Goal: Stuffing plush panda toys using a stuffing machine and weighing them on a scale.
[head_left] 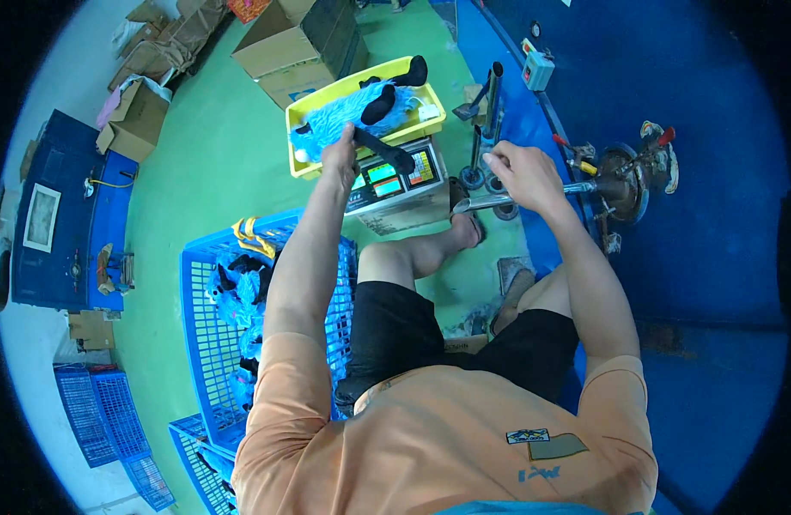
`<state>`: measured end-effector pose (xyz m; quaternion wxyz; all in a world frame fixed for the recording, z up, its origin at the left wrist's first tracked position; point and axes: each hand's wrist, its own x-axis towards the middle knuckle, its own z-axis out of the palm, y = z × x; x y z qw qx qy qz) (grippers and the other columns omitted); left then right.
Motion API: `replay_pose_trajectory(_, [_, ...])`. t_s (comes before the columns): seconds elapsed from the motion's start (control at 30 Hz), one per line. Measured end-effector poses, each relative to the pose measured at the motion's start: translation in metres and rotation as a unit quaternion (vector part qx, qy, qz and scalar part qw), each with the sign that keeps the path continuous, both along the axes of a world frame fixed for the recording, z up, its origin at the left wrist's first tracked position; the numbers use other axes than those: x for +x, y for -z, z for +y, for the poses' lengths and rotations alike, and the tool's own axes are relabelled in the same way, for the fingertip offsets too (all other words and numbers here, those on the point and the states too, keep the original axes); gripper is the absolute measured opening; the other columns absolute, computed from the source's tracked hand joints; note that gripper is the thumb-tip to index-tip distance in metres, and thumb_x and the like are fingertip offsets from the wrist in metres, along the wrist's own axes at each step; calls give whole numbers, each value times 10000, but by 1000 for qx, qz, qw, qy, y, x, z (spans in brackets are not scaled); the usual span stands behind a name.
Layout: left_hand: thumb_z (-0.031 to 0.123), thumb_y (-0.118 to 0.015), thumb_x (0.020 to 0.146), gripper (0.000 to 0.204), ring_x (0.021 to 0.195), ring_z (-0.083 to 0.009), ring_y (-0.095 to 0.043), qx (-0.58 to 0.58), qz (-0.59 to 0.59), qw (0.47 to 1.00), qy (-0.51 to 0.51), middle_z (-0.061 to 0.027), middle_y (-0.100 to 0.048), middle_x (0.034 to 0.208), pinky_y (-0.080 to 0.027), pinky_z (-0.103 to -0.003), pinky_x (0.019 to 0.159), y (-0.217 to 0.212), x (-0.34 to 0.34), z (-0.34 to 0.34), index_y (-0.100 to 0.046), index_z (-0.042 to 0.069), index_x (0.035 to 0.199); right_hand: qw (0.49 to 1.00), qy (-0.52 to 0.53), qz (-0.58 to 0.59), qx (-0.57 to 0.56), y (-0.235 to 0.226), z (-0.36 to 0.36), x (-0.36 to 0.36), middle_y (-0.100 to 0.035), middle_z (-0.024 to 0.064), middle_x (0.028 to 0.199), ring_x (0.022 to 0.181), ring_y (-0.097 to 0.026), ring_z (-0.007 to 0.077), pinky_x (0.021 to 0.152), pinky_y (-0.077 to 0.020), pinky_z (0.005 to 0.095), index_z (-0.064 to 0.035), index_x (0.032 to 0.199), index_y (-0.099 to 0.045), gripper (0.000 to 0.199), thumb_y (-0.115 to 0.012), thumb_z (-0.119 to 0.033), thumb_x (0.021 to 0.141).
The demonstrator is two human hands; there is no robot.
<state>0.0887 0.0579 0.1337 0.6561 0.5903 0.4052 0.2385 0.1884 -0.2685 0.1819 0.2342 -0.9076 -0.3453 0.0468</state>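
Observation:
A furry blue plush toy [344, 116] with black limbs lies in a yellow tray [436, 127] on top of a weighing scale [385, 182]. My left hand [339, 154] is at the tray's near edge, its fingers closed against the toy beside a black limb that hangs over the scale's display. Farther right, my right hand [533, 178] is raised just above a slanted metal tube [533, 197], apart from the tray. Its fingers are curled together, and whatever they may hold is hidden.
Several blue plush toys fill a blue plastic crate [208, 343] left of my legs; another crate [189, 455] stands nearer. The tube runs from a round fitting [620, 184] on a large blue machine [705, 257]. Beyond the scale is an open cardboard box [314, 64].

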Motion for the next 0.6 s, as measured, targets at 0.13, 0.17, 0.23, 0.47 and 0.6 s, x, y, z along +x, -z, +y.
replay_pose_trajectory(0.13, [443, -636, 931, 380, 609, -127, -473, -50, -43, 998, 16, -25, -553, 732, -384, -271, 544, -8, 2, -6, -672, 66, 919, 1000, 8, -7, -8, -1, 0, -1, -703, 162, 781, 728, -648, 416, 699, -498, 509, -52, 973, -687, 339, -552, -362, 978])
replay_pose_trajectory(0.17, [436, -635, 931, 372, 612, -129, -476, -63, -54, 996, 20, -26, -554, 734, -387, -272, 547, -11, 2, -6, -670, 66, 921, 1000, 9, -9, -9, -2, 1, 0, -704, 163, 784, 728, -647, 418, 699, -498, 508, -52, 973, -687, 340, -552, -364, 976])
replay_pose_trajectory(0.23, [422, -633, 931, 357, 618, -132, -481, -86, -77, 993, 27, -28, -555, 737, -391, -274, 555, -17, 4, -7, -665, 66, 925, 1000, 10, -12, -11, -5, 2, 0, -707, 165, 789, 728, -646, 422, 698, -498, 508, -53, 974, -687, 343, -552, -369, 973])
replay_pose_trajectory(0.47, [373, -628, 932, 305, 639, -143, -498, -160, -166, 972, 37, -33, -561, 749, -407, -282, 582, -47, -14, -11, -649, 69, 939, 999, 2, -28, -16, -3, 7, 3, -704, 135, 782, 706, -631, 377, 678, -477, 463, -34, 960, -700, 328, -578, -338, 971])
replay_pose_trajectory(0.6, [345, -625, 932, 276, 652, -150, -509, -163, -230, 959, -42, -37, -564, 756, -416, -286, 598, -65, -57, 0, -640, 70, 947, 997, -25, -1, -74, -2, 16, 0, -698, 196, 881, 790, -626, 435, 719, -472, 532, -31, 907, -663, 431, -512, -429, 975])
